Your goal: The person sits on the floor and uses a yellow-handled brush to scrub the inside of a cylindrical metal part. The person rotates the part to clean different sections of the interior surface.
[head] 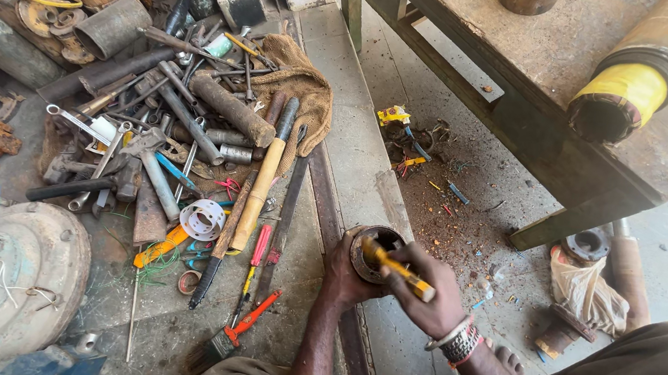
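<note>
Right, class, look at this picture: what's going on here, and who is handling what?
A person sits low on a workshop floor. Their left hand grips a rusty metal cylinder upright, while the right hand pokes a yellow-handled tool into its open top. A heap of tools lies to the left, a workbench stands ahead.

both forearms reach forward — left hand (pixel 344 275) cupped, right hand (pixel 432 293) fisted, wrist bent inward.
</note>
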